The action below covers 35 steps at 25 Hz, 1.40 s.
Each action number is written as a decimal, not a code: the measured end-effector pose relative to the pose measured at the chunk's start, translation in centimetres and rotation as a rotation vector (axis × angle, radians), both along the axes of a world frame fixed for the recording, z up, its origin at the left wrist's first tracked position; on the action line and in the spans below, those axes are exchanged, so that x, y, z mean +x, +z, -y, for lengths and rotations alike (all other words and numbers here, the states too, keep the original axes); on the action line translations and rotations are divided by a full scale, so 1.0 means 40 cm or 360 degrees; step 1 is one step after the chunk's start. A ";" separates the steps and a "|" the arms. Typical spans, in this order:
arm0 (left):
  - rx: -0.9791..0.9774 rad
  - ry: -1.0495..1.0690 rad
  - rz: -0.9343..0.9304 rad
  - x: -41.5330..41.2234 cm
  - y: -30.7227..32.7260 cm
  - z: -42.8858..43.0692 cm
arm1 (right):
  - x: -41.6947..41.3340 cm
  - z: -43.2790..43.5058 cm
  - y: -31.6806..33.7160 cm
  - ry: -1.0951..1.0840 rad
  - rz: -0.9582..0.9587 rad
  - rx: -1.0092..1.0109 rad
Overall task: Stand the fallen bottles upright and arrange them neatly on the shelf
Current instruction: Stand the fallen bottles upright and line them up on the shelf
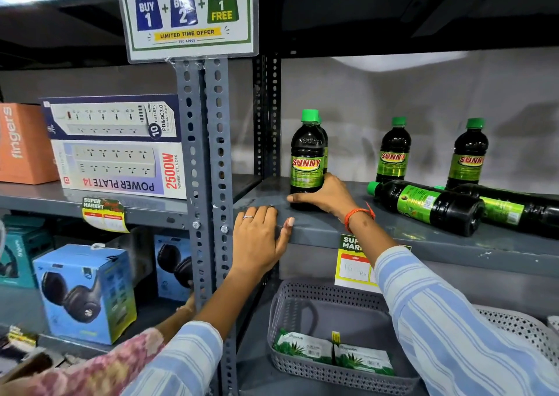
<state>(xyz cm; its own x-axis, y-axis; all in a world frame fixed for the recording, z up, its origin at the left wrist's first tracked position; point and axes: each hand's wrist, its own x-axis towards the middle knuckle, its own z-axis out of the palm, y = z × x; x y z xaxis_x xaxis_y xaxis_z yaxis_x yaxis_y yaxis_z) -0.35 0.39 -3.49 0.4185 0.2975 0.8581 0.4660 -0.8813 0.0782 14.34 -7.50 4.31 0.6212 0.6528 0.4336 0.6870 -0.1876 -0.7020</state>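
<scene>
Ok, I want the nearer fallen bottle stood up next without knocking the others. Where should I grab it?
Probably take the nearer fallen bottle around its labelled middle, coming from above and in front. It lies on its side, cap pointing left, with a second fallen bottle close behind, so that side is open.

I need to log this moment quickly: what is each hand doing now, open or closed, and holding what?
Left hand: open, flat on the shelf edge, holding nothing.
Right hand: closed around the base of an upright bottle.
</scene>
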 end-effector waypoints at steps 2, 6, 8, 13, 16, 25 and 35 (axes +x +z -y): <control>0.0021 0.0001 -0.0011 0.001 -0.003 -0.003 | -0.016 0.009 -0.002 0.0037 0.0022 -0.0011; 0.0067 -0.0003 -0.0033 -0.001 -0.007 -0.004 | -0.053 0.031 -0.002 0.0095 0.0054 -0.0012; 0.0090 -0.0008 -0.0041 -0.006 -0.005 -0.004 | -0.067 0.039 0.000 0.0122 0.0066 -0.0030; 0.0084 -0.0046 0.0002 0.000 -0.009 -0.011 | -0.085 0.048 0.000 0.0130 0.0107 -0.0048; 0.0001 -0.0036 -0.0014 -0.001 -0.016 -0.003 | -0.101 0.064 0.002 0.0164 -0.0056 0.0103; 0.0121 -0.0063 0.0018 0.052 0.015 0.163 | -0.020 0.271 0.041 -0.0242 0.0315 0.0442; -0.0037 -0.0154 -0.0354 0.211 0.024 0.342 | 0.170 0.468 0.094 -0.0564 0.0728 -0.1025</control>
<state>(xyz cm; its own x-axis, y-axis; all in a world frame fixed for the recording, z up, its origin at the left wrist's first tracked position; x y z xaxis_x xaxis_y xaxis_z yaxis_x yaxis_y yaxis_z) 8.08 -13.30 -2.53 0.6241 0.2654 0.7349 0.3877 -0.9218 0.0036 21.13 -26.21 8.09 0.6895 0.6579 0.3028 0.7017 -0.7104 -0.0543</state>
